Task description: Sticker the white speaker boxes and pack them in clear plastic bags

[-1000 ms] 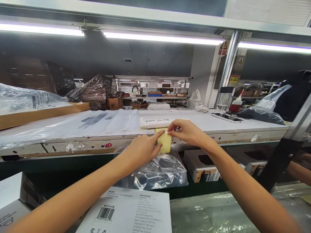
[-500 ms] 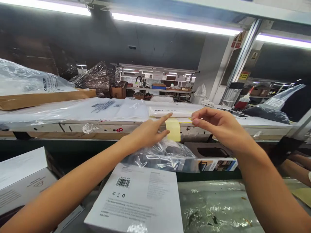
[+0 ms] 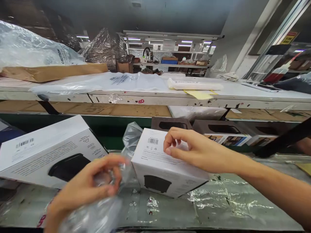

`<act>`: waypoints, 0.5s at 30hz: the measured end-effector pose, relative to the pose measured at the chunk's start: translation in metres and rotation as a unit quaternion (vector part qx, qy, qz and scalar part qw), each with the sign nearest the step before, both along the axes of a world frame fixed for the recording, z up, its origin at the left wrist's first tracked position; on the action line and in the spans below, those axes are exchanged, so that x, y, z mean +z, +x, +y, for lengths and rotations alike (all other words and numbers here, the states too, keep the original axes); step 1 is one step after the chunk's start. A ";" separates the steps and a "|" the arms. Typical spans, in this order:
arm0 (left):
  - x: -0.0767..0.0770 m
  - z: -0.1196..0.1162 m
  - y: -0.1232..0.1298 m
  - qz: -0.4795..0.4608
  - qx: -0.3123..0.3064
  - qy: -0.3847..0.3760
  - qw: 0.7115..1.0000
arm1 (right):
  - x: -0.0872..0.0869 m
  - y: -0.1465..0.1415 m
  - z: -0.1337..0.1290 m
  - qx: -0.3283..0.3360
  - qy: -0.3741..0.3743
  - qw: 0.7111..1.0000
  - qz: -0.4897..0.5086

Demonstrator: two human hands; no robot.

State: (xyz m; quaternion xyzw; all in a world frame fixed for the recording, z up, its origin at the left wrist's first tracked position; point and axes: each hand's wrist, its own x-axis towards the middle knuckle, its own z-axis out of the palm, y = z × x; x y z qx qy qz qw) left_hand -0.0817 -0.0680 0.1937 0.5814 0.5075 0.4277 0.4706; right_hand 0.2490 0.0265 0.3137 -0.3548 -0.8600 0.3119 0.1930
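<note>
My left hand (image 3: 94, 184), blurred by motion, has its fingers curled round a clear plastic bag (image 3: 97, 213) that trails below it and up toward the box. Over the top of a white box (image 3: 150, 168), my right hand (image 3: 187, 147) has its fingers bent in toward the thumb; whatever lies between the fingertips is too small to make out. The box carries a barcode and small print on top and a dark product picture on its front. Another white box (image 3: 65, 152) leans at the left, beyond my left hand.
Boxes with dark tops (image 3: 221, 129) stand in a row behind the white box. Along the shelf (image 3: 150, 97) lie a yellow paper sheet (image 3: 199, 94), a white wrapped roll (image 3: 194, 84) and plastic sheeting (image 3: 121, 81). Plastic film (image 3: 230, 200) covers the work surface. A dark bar (image 3: 286, 136) slants at the right.
Both hands have come down from the yellow paper. My right hand is now over the white box, and my left hand has gone left to the plastic bag. The view has tilted downward.
</note>
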 end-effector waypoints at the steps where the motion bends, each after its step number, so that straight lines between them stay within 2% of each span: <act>1: -0.008 0.011 0.009 -0.004 -0.006 0.018 1.000 | -0.007 -0.006 0.004 -0.009 0.008 1.000 -0.012; 4: -0.032 0.034 0.034 -0.015 0.000 0.093 0.996 | -0.020 -0.017 0.013 -0.037 0.021 0.999 -0.035; 8: -0.058 0.035 0.053 -0.011 0.034 0.153 0.987 | -0.023 -0.020 0.011 -0.060 0.025 0.997 -0.039; 11: -0.064 0.030 0.060 -0.036 0.067 0.177 0.981 | -0.021 -0.022 0.005 -0.072 0.032 0.996 -0.045; 15: -0.066 0.026 0.066 -0.056 0.074 0.189 0.977 | -0.020 -0.025 0.001 -0.079 0.025 0.996 -0.044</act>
